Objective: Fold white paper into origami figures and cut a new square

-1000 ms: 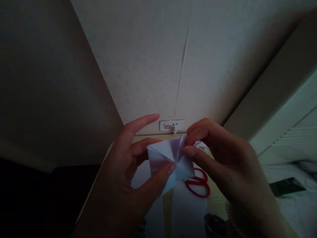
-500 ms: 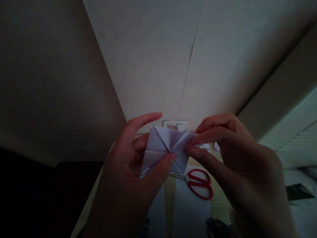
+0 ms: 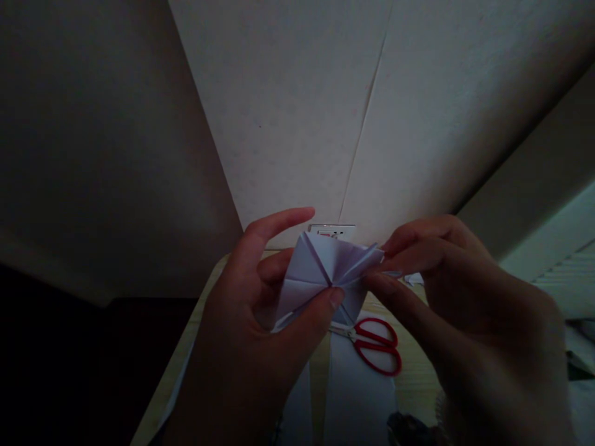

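Observation:
Both hands hold a folded piece of white paper [image 3: 309, 269] up in front of me, its creases meeting near the middle. My left hand [image 3: 260, 310] grips it from the left, thumb pressed on the front by the crease centre, other fingers behind, index finger raised clear above. On the right edge, my right hand [image 3: 455, 303] pinches a corner between thumb and fingers. Below the paper lies a pair of scissors [image 3: 376, 347] with red handles; the folded paper partly covers the blades.
Under the scissors, white paper sheets [image 3: 357, 396] lie on a light wooden table [image 3: 413, 371]. A paper scrap [image 3: 413, 279] is behind my right hand. A wall socket [image 3: 346, 230] sits low on the wall beyond. A dark patterned item [image 3: 409, 427] shows at the bottom edge.
Both hands and the folded paper have shifted slightly right in the view. The paper's right corner is now drawn further out by my right hand. The grips look the same.

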`<state>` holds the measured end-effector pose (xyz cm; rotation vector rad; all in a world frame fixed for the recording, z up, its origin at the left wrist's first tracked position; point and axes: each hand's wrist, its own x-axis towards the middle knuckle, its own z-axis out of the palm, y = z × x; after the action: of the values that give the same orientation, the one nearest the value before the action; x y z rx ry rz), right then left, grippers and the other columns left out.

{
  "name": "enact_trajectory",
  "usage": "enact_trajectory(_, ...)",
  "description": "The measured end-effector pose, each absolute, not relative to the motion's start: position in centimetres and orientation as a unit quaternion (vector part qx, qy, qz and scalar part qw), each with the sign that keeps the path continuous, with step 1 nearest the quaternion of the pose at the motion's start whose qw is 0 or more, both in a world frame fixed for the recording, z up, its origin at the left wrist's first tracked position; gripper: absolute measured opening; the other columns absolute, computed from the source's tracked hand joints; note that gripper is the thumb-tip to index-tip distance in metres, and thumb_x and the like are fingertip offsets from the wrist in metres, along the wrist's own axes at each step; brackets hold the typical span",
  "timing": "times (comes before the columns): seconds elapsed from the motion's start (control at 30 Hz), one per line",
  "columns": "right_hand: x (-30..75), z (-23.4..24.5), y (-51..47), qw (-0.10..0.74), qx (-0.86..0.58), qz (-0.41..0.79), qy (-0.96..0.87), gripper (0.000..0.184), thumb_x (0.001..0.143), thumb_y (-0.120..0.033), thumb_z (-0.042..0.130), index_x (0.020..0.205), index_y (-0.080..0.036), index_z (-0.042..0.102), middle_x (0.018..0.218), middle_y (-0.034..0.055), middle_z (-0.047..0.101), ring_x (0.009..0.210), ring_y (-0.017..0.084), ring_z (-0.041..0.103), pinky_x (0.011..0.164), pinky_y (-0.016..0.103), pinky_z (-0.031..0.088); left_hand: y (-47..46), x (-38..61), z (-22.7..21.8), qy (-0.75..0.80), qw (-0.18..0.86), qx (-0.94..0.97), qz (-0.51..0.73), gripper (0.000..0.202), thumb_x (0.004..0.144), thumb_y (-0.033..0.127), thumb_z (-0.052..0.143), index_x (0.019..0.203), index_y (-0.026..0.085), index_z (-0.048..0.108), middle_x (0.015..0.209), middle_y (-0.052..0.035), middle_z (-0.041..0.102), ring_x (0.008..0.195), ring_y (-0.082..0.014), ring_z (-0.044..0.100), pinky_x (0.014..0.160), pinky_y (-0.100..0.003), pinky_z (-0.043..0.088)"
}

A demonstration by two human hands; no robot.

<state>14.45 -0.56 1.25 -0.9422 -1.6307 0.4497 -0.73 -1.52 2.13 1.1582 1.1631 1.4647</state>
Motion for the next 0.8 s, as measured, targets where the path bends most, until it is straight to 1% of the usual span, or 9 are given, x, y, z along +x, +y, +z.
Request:
enact_trajectory(0.03, 14.4, 1.3, -0.6, 0.566, -0.401, 0.192, -0.694, 0.014, 0.083, -0.021, 0.07, 0.073, -0.025, 0.061, 0.09, 0.001, 0.055, 0.083, 0.017, 0.054, 0.069, 0.031, 0.047, -1.4, -0.9, 1.8, 0.447, 0.444, 0.494, 0.6, 0.058, 0.054, 0.01, 0.073, 0.107, 0.032, 0.063, 0.063, 0.0072, 0.073, 0.048, -0.0152, 0.066, 0.04, -0.017, 0.048)
enact_trajectory(0.17, 14.3, 1.3, -0.7, 0.565, -0.405, 0.189, -0.694, 0.014, 0.084, -0.02, 0.069, 0.073, -0.025, 0.061, 0.09, 0.0005, 0.055, 0.082, 0.016, 0.054, 0.068, 0.031, 0.046, -1.0, -1.3, 0.7, 0.452, 0.419, 0.509, 0.6, 0.06, 0.06, 0.014, 0.074, 0.116, 0.033, 0.062, 0.072, 0.0053, 0.076, 0.052, -0.0152, 0.068, 0.045, -0.018, 0.052)
enact_trajectory(0.23, 14.3, 1.4, -0.7, 0.563, -0.405, 0.184, -0.696, 0.014, 0.084, -0.02, 0.069, 0.073, -0.025, 0.061, 0.09, 0.0005, 0.055, 0.081, 0.016, 0.054, 0.069, 0.032, 0.047, -1.1, -1.2, 0.6, 0.451, 0.411, 0.508, 0.608, 0.06, 0.059, 0.016, 0.076, 0.116, 0.032, 0.062, 0.069, 0.0058, 0.074, 0.05, -0.014, 0.067, 0.044, -0.017, 0.051)
enact_trajectory(0.33, 14.5, 1.3, -0.4, 0.571, -0.383, 0.157, -0.709, 0.012, 0.083, -0.018, 0.07, 0.075, -0.024, 0.064, 0.09, 0.0008, 0.055, 0.082, 0.016, 0.055, 0.067, 0.031, 0.048, -1.5, -0.7, 1.2, 0.445, 0.418, 0.48, 0.63, 0.058, 0.057, 0.014, 0.078, 0.111, 0.032, 0.064, 0.067, 0.0069, 0.074, 0.051, -0.0124, 0.067, 0.046, -0.015, 0.05)
enact_trajectory(0.43, 14.8, 1.0, -0.1, 0.585, -0.346, 0.101, -0.727, 0.009, 0.079, -0.016, 0.073, 0.079, -0.023, 0.068, 0.09, 0.0011, 0.055, 0.085, 0.017, 0.056, 0.066, 0.03, 0.048, -1.8, -0.3, 2.1, 0.478, 0.465, 0.423, 0.613, 0.05, 0.063, 0.008, 0.076, 0.103, 0.035, 0.065, 0.065, 0.0101, 0.073, 0.057, -0.0105, 0.069, 0.053, -0.013, 0.052)
enact_trajectory(0.57, 15.1, 0.7, 0.0, 0.585, -0.336, 0.019, -0.738, 0.01, 0.08, -0.02, 0.073, 0.084, -0.029, 0.071, 0.095, -0.0007, 0.055, 0.089, 0.017, 0.056, 0.07, 0.032, 0.049, -1.7, -0.3, 2.4, 0.461, 0.483, 0.427, 0.61, 0.051, 0.061, 0.006, 0.077, 0.101, 0.035, 0.065, 0.065, 0.0107, 0.073, 0.057, -0.0132, 0.07, 0.052, -0.017, 0.055)
enact_trajectory(0.63, 15.2, 0.6, 0.0, 0.584, -0.338, 0.006, -0.738, 0.009, 0.081, -0.023, 0.072, 0.086, -0.031, 0.071, 0.097, -0.0017, 0.055, 0.088, 0.017, 0.056, 0.071, 0.033, 0.049, -1.7, -0.3, 2.4, 0.463, 0.477, 0.428, 0.612, 0.052, 0.06, 0.006, 0.077, 0.101, 0.035, 0.065, 0.066, 0.0107, 0.074, 0.056, -0.0137, 0.07, 0.051, -0.017, 0.054)
enact_trajectory(0.73, 15.3, 0.6, 0.4, 0.563, -0.298, 0.025, -0.771, 0.021, 0.081, -0.012, 0.069, 0.092, -0.03, 0.072, 0.102, -0.0003, 0.057, 0.093, 0.019, 0.057, 0.075, 0.035, 0.051, -2.2, 0.2, 2.9, 0.486, 0.469, 0.405, 0.616, 0.047, 0.064, 0.006, 0.076, 0.099, 0.034, 0.064, 0.066, 0.0119, 0.074, 0.055, -0.0112, 0.069, 0.05, -0.014, 0.052)
enact_trajectory(0.8, 15.5, 0.7, 0.6, 0.547, -0.288, 0.034, -0.786, 0.023, 0.083, -0.012, 0.066, 0.095, -0.031, 0.071, 0.104, -0.0001, 0.058, 0.097, 0.021, 0.057, 0.078, 0.038, 0.052, -2.6, 0.6, 3.5, 0.505, 0.456, 0.395, 0.617, 0.04, 0.069, 0.005, 0.073, 0.098, 0.031, 0.064, 0.067, 0.0121, 0.074, 0.056, -0.0078, 0.068, 0.052, -0.011, 0.049)
